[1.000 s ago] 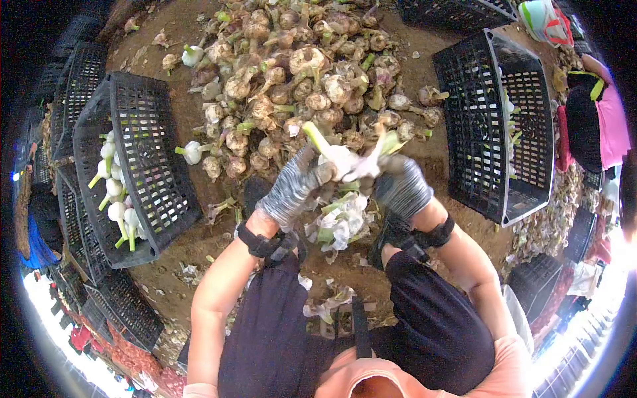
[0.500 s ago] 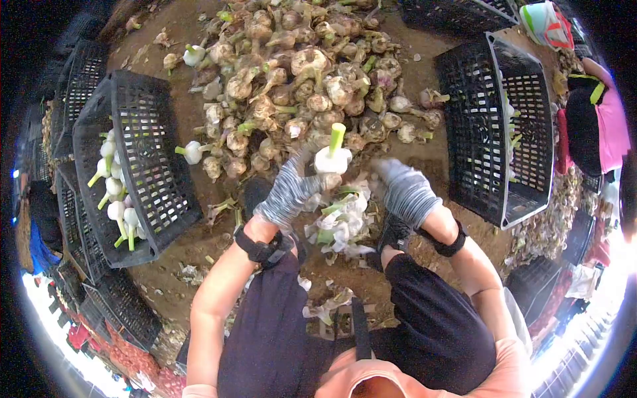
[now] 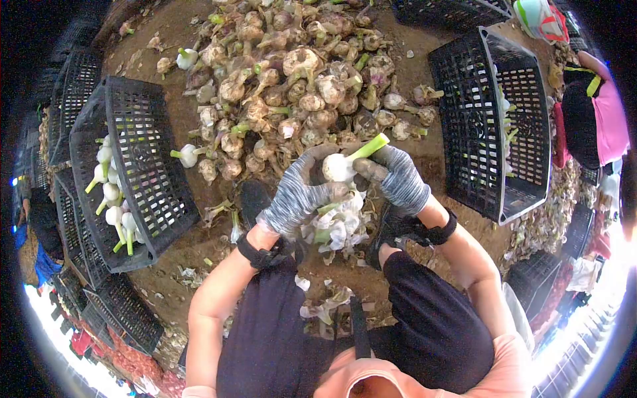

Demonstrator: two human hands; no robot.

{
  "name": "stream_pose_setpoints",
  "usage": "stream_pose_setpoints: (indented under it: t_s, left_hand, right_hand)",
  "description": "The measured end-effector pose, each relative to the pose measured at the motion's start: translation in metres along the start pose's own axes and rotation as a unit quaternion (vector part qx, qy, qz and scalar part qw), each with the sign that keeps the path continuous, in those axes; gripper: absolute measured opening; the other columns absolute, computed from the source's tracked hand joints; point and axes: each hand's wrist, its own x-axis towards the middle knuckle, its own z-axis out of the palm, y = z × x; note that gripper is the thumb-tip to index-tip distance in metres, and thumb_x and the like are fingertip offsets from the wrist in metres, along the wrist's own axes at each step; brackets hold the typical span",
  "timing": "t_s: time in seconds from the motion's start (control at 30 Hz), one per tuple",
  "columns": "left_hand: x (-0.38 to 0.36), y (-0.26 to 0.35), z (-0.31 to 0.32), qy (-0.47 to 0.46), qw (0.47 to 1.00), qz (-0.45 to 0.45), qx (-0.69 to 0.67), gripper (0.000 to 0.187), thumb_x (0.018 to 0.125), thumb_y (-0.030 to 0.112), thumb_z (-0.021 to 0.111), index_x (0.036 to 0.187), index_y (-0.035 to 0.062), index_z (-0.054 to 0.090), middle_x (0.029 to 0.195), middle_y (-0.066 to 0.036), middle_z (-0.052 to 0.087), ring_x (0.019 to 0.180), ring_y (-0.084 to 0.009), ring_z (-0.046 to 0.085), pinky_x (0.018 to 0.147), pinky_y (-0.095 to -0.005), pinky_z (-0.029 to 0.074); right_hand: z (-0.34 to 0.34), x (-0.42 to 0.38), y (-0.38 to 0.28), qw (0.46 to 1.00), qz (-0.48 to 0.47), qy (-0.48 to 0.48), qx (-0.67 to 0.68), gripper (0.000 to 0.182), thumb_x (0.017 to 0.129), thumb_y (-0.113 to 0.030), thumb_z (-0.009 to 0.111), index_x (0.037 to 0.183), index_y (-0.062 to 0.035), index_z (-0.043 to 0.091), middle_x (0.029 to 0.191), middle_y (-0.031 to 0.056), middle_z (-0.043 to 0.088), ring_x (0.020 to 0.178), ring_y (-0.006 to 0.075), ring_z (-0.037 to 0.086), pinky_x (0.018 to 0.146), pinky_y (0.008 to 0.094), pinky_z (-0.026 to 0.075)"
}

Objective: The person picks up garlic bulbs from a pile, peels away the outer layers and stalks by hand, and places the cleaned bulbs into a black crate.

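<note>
A clean white garlic bulb (image 3: 337, 168) with a short green stem is held between my two gloved hands, above a heap of peeled white skins (image 3: 342, 229). My left hand (image 3: 297, 192) is closed around the bulb's left and lower side. At the stem's base, the fingers of my right hand (image 3: 401, 182) grip it from the right; the stem points up and right. Just beyond lies a large pile of unpeeled, dirt-covered garlic (image 3: 265, 93). One white bulb (image 3: 188, 156) rests at its left edge, another (image 3: 186, 58) farther back.
A black plastic crate (image 3: 156, 186) on the left holds several white bulbs with green stems. Another black crate (image 3: 461, 126) stands at the right with bulbs inside. More crates (image 3: 123, 312) line the left side. Someone in pink (image 3: 612, 129) is at the far right.
My right hand has come in from the right and now grips the bulb at its stem. The stem, upright before, has tilted to the right.
</note>
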Motion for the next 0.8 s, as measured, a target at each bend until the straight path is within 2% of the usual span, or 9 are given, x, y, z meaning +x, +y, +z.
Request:
stream_pose_setpoints:
  t_s: [0.17, 0.27, 0.4, 0.43, 0.53, 0.63, 0.67, 0.7, 0.8]
  left_hand:
    - [-0.002, -0.006, -0.013, -0.039, 0.989, -0.089, -0.111, 0.057, 0.080, 0.037, 0.064, 0.121, 0.0034, 0.045, 0.096, -0.005, 0.058, 0.076, -0.0134, 0.058, 0.067, -0.0250, 0.050]
    - [-0.003, 0.001, -0.012, 0.004, 0.960, -0.230, -0.159, 0.049, 0.080, 0.054, 0.051, 0.104, 0.0122, 0.058, 0.076, -0.001, 0.059, 0.052, -0.0088, 0.049, 0.041, -0.0236, 0.040]
    - [0.008, -0.044, -0.037, -0.273, 0.716, -0.308, -0.564, 0.050, 0.085, 0.060, 0.041, 0.096, 0.0139, 0.060, 0.070, 0.002, 0.060, 0.055, -0.0111, 0.055, 0.044, -0.0243, 0.044]
    - [0.008, -0.051, -0.040, -0.273, 0.716, -0.308, -0.564, 0.050, 0.085, 0.060, 0.041, 0.096, 0.0139, 0.060, 0.070, 0.002, 0.060, 0.055, -0.0111, 0.055, 0.044, -0.0243, 0.044]
    - [0.012, -0.027, -0.012, 0.138, 0.930, -0.205, -0.271, 0.047, 0.089, 0.053, 0.042, 0.092, 0.0103, 0.060, 0.074, -0.002, 0.062, 0.061, -0.0117, 0.058, 0.051, -0.0223, 0.046]
    - [0.016, -0.021, -0.010, 0.128, 0.982, -0.073, -0.118, 0.049, 0.089, 0.054, 0.041, 0.092, 0.0088, 0.060, 0.075, -0.003, 0.063, 0.061, -0.0115, 0.058, 0.052, -0.0225, 0.047]
    - [0.016, -0.027, -0.015, 0.110, 0.993, -0.044, -0.029, 0.052, 0.089, 0.055, 0.038, 0.094, 0.0084, 0.059, 0.074, -0.003, 0.063, 0.060, -0.0121, 0.058, 0.052, -0.0231, 0.047]
    - [0.016, -0.034, -0.017, 0.109, 0.993, -0.044, -0.029, 0.052, 0.089, 0.055, 0.038, 0.094, 0.0084, 0.059, 0.074, -0.003, 0.063, 0.060, -0.0121, 0.058, 0.052, -0.0231, 0.047]
    - [0.015, -0.037, -0.015, 0.119, 0.992, -0.036, -0.039, 0.050, 0.089, 0.053, 0.041, 0.100, 0.0068, 0.056, 0.077, -0.003, 0.061, 0.064, -0.0114, 0.057, 0.052, -0.0236, 0.046]
  right_hand:
    - [-0.004, -0.004, -0.005, 0.999, 0.003, -0.034, -0.033, 0.020, 0.081, -0.014, 0.062, 0.097, -0.0022, 0.063, 0.082, 0.0097, 0.066, 0.076, 0.0143, 0.061, 0.071, 0.0300, 0.049]
    - [0.000, -0.005, -0.003, 0.997, -0.061, -0.039, -0.028, 0.020, 0.080, -0.012, 0.063, 0.098, -0.0033, 0.063, 0.085, 0.0092, 0.067, 0.078, 0.0146, 0.062, 0.072, 0.0297, 0.049]
    - [0.006, -0.008, -0.017, 0.995, 0.053, -0.064, 0.059, 0.024, 0.081, -0.013, 0.064, 0.102, -0.0024, 0.061, 0.088, 0.0080, 0.066, 0.082, 0.0142, 0.061, 0.075, 0.0284, 0.048]
    - [0.007, -0.007, -0.013, 0.995, 0.053, -0.064, 0.059, 0.024, 0.081, -0.013, 0.064, 0.102, -0.0024, 0.061, 0.088, 0.0080, 0.066, 0.082, 0.0142, 0.061, 0.075, 0.0284, 0.048]
    - [0.016, -0.002, -0.001, 0.999, -0.026, -0.019, 0.025, 0.028, 0.085, -0.020, 0.061, 0.103, 0.0009, 0.057, 0.089, 0.0080, 0.064, 0.082, 0.0141, 0.056, 0.075, 0.0288, 0.046]
    - [0.020, 0.003, -0.008, 0.995, 0.015, 0.002, 0.098, 0.031, 0.084, -0.025, 0.062, 0.101, 0.0012, 0.058, 0.088, 0.0087, 0.064, 0.080, 0.0150, 0.057, 0.073, 0.0294, 0.047]
    - [0.016, 0.008, -0.005, 0.996, -0.010, 0.012, -0.089, 0.035, 0.081, -0.025, 0.066, 0.103, 0.0008, 0.058, 0.088, 0.0087, 0.065, 0.079, 0.0139, 0.059, 0.072, 0.0283, 0.048]
    - [0.017, 0.008, -0.003, 0.996, -0.009, 0.013, -0.089, 0.035, 0.081, -0.025, 0.066, 0.103, 0.0008, 0.058, 0.088, 0.0087, 0.065, 0.079, 0.0139, 0.059, 0.072, 0.0283, 0.048]
    - [0.021, 0.011, 0.005, 0.986, 0.086, 0.026, 0.140, 0.028, 0.077, -0.015, 0.070, 0.099, 0.0005, 0.061, 0.085, 0.0054, 0.066, 0.073, 0.0095, 0.059, 0.068, 0.0261, 0.049]
